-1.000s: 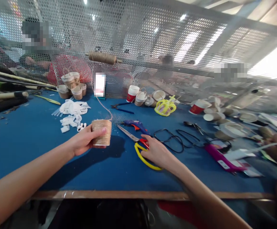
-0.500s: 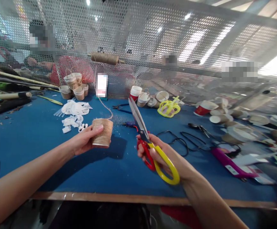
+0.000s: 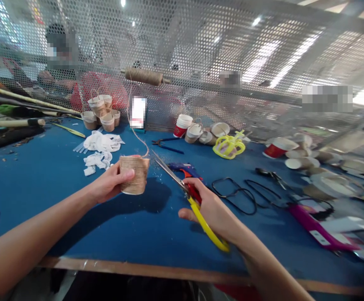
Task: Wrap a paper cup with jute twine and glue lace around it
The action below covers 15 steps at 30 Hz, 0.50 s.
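My left hand [image 3: 114, 184] grips a small cup wrapped in jute twine [image 3: 135, 175], held upright above the blue table. From the cup's rim a strand of twine [image 3: 139, 140] runs up to a twine spool [image 3: 144, 76] mounted on the mesh panel. In my right hand [image 3: 208, 205] is a pair of scissors with red and yellow handles [image 3: 205, 223]. Their blades point up and left, with the tips close to the strand beside the cup but apart from it. Behind the blades lies a blue glue gun [image 3: 185, 168], partly covered.
Twine-wrapped cups [image 3: 98, 115] are stacked at the back left, near white scraps [image 3: 102, 142] and a phone [image 3: 138, 112]. Pliers [image 3: 169, 146], a red-and-white cup [image 3: 183, 125] and a yellow crown-like piece [image 3: 229, 145] stand behind. Black cable [image 3: 235, 192] and a purple device [image 3: 316, 228] lie right.
The scissors have swung from pointing steeply up to a lower slant, and their tips have come down and left toward the twine. The cup has stayed nearly in place.
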{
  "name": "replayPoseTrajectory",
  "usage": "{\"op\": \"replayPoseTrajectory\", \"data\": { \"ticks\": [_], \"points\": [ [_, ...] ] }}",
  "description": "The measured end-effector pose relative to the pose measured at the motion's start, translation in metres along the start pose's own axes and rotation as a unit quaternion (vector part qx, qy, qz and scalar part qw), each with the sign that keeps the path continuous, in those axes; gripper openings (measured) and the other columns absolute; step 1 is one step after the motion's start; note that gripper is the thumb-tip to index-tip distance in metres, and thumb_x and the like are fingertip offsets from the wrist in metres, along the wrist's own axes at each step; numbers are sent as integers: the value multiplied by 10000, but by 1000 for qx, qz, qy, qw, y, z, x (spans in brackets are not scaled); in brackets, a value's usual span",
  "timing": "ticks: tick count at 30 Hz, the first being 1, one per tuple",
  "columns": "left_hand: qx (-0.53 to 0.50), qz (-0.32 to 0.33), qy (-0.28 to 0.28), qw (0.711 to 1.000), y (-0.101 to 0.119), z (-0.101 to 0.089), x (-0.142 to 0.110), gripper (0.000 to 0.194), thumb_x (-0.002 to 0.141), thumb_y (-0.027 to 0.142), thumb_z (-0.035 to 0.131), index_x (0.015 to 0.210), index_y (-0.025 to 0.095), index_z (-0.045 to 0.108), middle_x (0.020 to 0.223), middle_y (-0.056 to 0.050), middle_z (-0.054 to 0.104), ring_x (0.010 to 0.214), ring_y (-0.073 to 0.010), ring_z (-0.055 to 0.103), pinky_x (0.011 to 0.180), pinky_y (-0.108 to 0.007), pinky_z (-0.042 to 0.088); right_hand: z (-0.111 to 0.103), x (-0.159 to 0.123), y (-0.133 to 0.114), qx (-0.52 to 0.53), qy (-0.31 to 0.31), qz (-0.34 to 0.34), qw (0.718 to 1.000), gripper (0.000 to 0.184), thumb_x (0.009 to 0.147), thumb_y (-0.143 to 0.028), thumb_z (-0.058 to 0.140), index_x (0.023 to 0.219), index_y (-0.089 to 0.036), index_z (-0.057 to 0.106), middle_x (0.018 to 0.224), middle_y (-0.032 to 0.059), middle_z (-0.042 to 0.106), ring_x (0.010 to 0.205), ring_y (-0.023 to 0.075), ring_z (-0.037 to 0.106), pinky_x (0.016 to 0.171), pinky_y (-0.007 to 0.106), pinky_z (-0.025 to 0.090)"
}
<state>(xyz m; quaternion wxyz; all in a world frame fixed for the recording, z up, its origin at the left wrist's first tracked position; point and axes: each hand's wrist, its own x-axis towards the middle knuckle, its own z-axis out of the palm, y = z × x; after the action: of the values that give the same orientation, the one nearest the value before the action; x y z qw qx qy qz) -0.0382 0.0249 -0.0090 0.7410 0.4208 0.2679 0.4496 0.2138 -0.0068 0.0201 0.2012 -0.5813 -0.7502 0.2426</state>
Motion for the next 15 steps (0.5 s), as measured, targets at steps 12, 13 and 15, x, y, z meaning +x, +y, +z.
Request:
{"op": "replayPoseTrajectory", "data": {
  "ticks": [12,13,15],
  "points": [
    [-30,-28,-49,998,-9,-6,1,624,647,364,750,1176,186,472,958,-93,659,813,-231,653,748,-383,520,9,5,-3,-116,78,-138,981,498,557,-375,804,912,-223,490,819,14,559,728,180,539,639,294,452],
    [-22,-32,-45,998,-9,-5,1,652,644,357,755,1199,194,452,966,-92,655,813,-231,651,746,-383,519,8,6,-4,-121,84,-147,978,501,551,-381,807,905,-221,490,811,14,558,725,181,540,636,296,453],
    [-6,-40,-42,998,-11,-4,1,694,647,347,757,1235,200,418,969,-89,649,803,-226,648,738,-376,514,8,7,-6,-126,90,-159,975,498,548,-393,808,892,-217,493,808,16,563,717,180,544,630,296,455]
  ]
}}
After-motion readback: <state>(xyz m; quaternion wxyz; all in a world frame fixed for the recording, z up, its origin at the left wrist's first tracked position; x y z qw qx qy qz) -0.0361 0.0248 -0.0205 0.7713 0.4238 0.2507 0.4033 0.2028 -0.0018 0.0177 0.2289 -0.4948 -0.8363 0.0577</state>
